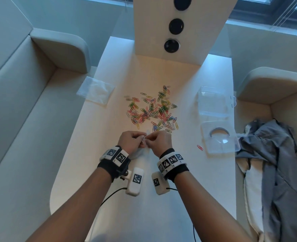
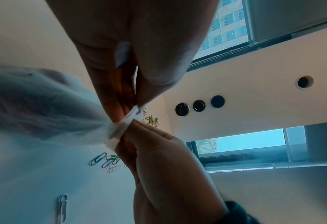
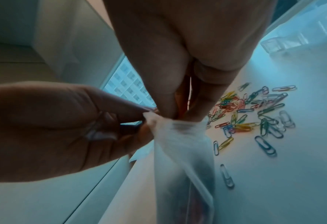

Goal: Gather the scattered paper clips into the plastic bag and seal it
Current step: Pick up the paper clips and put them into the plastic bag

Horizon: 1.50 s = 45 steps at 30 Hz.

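Note:
Both hands meet over the near middle of the white table [image 1: 109,198]. My left hand [image 1: 140,139] and right hand [image 1: 152,139] each pinch the top edge of a small clear plastic bag [image 1: 139,153], which hangs down between my wrists. In the left wrist view my left hand [image 2: 129,110] pinches the bag's thick rim strip [image 2: 120,128]. The right hand [image 3: 179,115] pinches the rim of the bag [image 3: 181,151] from above, and the left hand [image 3: 147,119] holds its corner. Several coloured paper clips [image 1: 151,109] lie scattered just beyond my hands. What the bag holds is blurred.
A stack of spare clear bags [image 1: 95,91] lies at the table's left edge. At the right stand an open clear plastic box [image 1: 212,102] and its lid [image 1: 219,138], with one red clip [image 1: 199,147] beside them. Grey clothing [image 1: 273,154] lies on the right seat.

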### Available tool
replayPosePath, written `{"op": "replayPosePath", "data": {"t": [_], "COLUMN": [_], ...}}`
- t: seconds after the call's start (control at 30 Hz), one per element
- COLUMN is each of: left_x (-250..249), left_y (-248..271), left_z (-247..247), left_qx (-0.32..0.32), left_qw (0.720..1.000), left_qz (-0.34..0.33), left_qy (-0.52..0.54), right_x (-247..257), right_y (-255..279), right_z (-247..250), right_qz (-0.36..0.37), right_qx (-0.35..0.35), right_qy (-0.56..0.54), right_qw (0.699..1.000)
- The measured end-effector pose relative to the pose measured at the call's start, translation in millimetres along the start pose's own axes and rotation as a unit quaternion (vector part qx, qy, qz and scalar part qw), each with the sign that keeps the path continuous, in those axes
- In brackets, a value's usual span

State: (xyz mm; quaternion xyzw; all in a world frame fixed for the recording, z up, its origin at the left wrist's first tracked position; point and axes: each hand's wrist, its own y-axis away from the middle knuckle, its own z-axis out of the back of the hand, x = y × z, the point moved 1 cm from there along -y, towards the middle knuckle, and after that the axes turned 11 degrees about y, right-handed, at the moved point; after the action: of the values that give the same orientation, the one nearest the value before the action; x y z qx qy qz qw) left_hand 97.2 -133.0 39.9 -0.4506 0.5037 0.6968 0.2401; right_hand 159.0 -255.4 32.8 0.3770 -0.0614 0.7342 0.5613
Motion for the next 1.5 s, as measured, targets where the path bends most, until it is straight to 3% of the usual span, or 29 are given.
{"op": "replayPosePath", "data": {"t": [0.1,0.17,0.2,0.23,0.3,0.37,0.4,0.5,0.6,0.77,0.93,1.17,1.27,1.33,1.43,1.5], "left_x": [3,3,3,2,2,3,4,7,8,12,17,20,20,20,19,18], "left_y": [-2,-1,-1,0,-1,-4,-5,-4,-3,0,4,1,0,0,0,0], "left_z": [1,1,1,2,3,7,9,12,12,22,35,42,43,43,43,42], "left_qx": [0.008,0.005,0.000,-0.006,-0.018,-0.019,-0.019,-0.025,-0.029,-0.028,-0.016,-0.025,-0.026,-0.027,-0.026,-0.027], "left_qw": [1.000,1.000,1.000,1.000,0.999,1.000,0.999,0.999,0.999,0.999,1.000,1.000,1.000,1.000,1.000,1.000], "left_qz": [0.000,-0.001,-0.001,0.001,0.002,0.002,0.004,0.015,0.016,0.012,-0.001,0.003,0.002,0.004,0.005,0.006], "left_qy": [-0.005,-0.002,0.008,0.019,0.026,0.024,0.026,0.034,0.041,0.036,0.015,0.017,0.017,0.015,0.009,0.006], "right_x": [3,0,-4,-10,-34,-69,-88,-127,-132,-101,-70,-52,-52,-53,-53,-53], "right_y": [1,0,0,1,-2,-4,-5,1,6,-26,-78,-93,-93,-95,-98,-96], "right_z": [-2,4,10,17,32,46,51,45,16,-6,-10,-24,-22,-16,-3,8], "right_qz": [0.083,0.123,0.126,0.115,0.063,-0.017,-0.065,-0.184,-0.220,-0.179,-0.110,0.044,0.141,0.164,0.132,0.046], "right_qx": [0.124,0.192,0.193,0.170,0.057,-0.073,-0.106,-0.067,-0.015,-0.051,-0.022,-0.010,-0.050,-0.054,-0.050,-0.063], "right_qy": [0.140,0.150,0.118,0.070,0.004,0.055,0.101,0.170,0.184,0.164,0.208,0.385,0.392,0.381,0.293,0.161], "right_qw": [0.979,0.962,0.966,0.976,0.996,0.996,0.987,0.966,0.958,0.969,0.972,0.922,0.908,0.908,0.946,0.984]}}
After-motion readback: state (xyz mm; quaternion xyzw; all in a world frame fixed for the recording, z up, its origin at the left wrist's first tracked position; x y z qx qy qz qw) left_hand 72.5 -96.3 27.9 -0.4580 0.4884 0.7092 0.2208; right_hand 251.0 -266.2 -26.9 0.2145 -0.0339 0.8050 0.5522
